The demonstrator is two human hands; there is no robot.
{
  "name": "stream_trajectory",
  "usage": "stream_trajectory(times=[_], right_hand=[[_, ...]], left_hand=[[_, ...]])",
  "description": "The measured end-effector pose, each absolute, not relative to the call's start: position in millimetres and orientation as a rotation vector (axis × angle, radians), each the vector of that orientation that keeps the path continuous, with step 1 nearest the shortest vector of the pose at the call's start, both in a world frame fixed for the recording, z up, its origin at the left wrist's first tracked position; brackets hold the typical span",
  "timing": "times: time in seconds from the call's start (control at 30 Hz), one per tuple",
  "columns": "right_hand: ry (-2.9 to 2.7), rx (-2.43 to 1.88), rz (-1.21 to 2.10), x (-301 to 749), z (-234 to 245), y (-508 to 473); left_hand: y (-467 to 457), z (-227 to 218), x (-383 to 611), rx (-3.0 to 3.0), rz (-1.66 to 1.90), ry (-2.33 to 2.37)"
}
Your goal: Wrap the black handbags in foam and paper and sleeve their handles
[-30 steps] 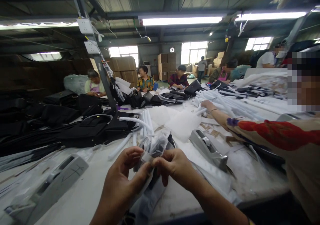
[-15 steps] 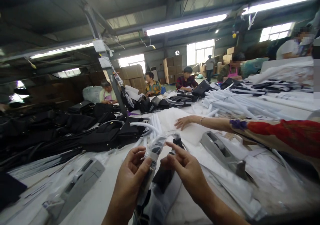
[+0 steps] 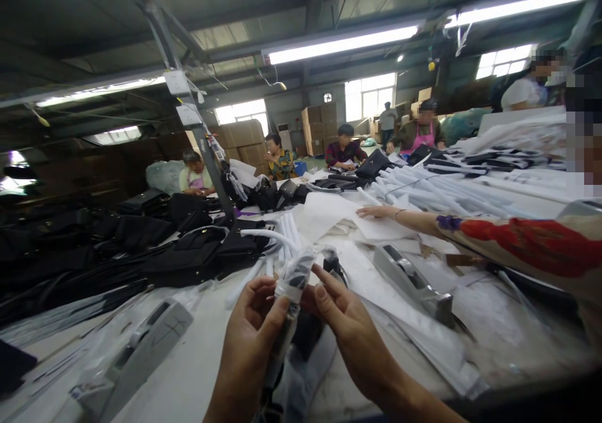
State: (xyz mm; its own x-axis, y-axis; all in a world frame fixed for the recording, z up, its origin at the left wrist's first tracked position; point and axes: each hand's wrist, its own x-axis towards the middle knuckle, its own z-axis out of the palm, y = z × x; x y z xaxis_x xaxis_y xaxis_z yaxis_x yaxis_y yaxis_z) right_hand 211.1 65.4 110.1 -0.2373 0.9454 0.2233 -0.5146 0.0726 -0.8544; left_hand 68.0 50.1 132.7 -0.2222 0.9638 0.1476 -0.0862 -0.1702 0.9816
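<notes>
My left hand (image 3: 249, 335) and my right hand (image 3: 345, 329) meet low in the middle of the head view. Between them stands a dark strap piece wrapped in clear plastic (image 3: 295, 279). The left thumb and fingers pinch the wrapped piece from the left. My right hand touches it from the right with thumb and forefinger pressed to the plastic. Below the hands, more of the dark piece and a pale plastic bag (image 3: 301, 373) hang down to the white table (image 3: 197, 373).
A grey tape dispenser (image 3: 141, 348) lies left of my hands, another grey tape dispenser (image 3: 414, 282) lies to the right. Black bags (image 3: 179, 254) are piled at the left, white wrapped tubes (image 3: 423, 188) behind. A co-worker's arm in a red sleeve (image 3: 512, 241) reaches over white sheets. Other people sit farther back.
The wrapped piece has been turned more upright between my hands, and my right hand shifted from pinching its top to touching its side. The co-worker's hand moved across the white sheets.
</notes>
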Motion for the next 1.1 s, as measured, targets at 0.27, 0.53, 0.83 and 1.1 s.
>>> stream_trajectory(times=[0.27,0.53,0.83,1.1], right_hand=[[-1.079,-0.628,1.355,209,109,69],[-1.187,-0.561,1.377,204,113,72],[-1.25,-0.744,1.178,197,115,70],[-1.218,-0.592,1.316,199,107,73]], left_hand=[[50,140,69,0.969,1.492,1.105],[53,131,63,1.142,1.481,1.174],[39,136,78,1.196,1.58,1.207],[48,146,76,0.85,1.432,1.218]])
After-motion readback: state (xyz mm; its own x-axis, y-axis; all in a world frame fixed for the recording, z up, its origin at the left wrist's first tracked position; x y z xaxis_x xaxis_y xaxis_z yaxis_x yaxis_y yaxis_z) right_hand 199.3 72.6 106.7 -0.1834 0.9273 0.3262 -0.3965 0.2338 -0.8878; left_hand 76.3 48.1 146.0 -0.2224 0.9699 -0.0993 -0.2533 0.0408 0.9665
